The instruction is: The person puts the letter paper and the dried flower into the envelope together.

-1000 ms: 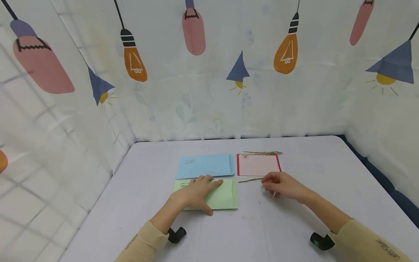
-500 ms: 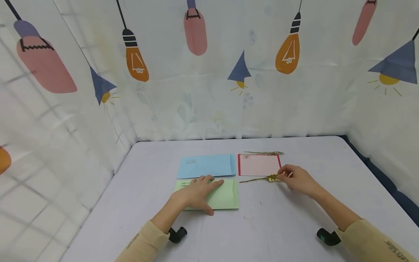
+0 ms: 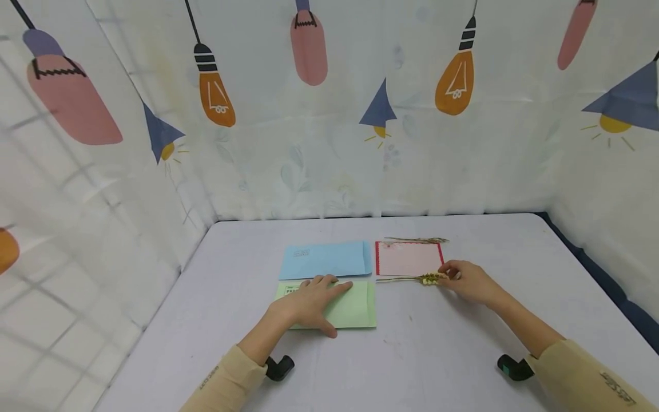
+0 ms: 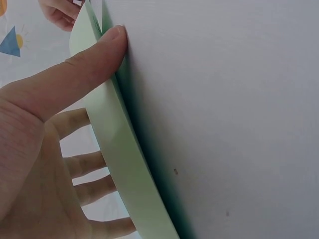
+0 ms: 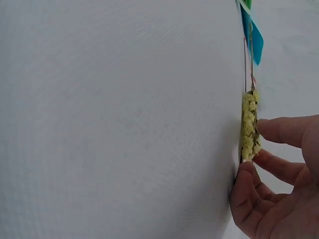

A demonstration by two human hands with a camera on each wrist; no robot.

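My left hand (image 3: 309, 304) rests with spread, straight fingers on a light green envelope (image 3: 355, 306), its thumb over the near edge. In the left wrist view, the thumb (image 4: 75, 74) presses that envelope (image 4: 119, 139) from one side, the other fingers reaching behind it. My right hand (image 3: 468, 280) pinches a dried flower sprig (image 3: 430, 278) by its pale yellow head; the thin stem points left. In the right wrist view, fingertips (image 5: 266, 128) touch the yellow flower head (image 5: 249, 124). The sprig lies along the near edge of a pink card (image 3: 409, 260) with a red border.
A light blue envelope (image 3: 324, 259) lies just beyond the green one, left of the card. Another dried sprig (image 3: 417, 240) lies along the card's far edge. The white table (image 3: 231, 252) bears small crumbs near its middle. A printed curtain (image 3: 334, 171) stands behind.
My right hand has moved right along the sprig to its head, uncovering the yellow blossoms. The sprig has shifted slightly away from me, toward the card. The left hand stays on the green envelope.
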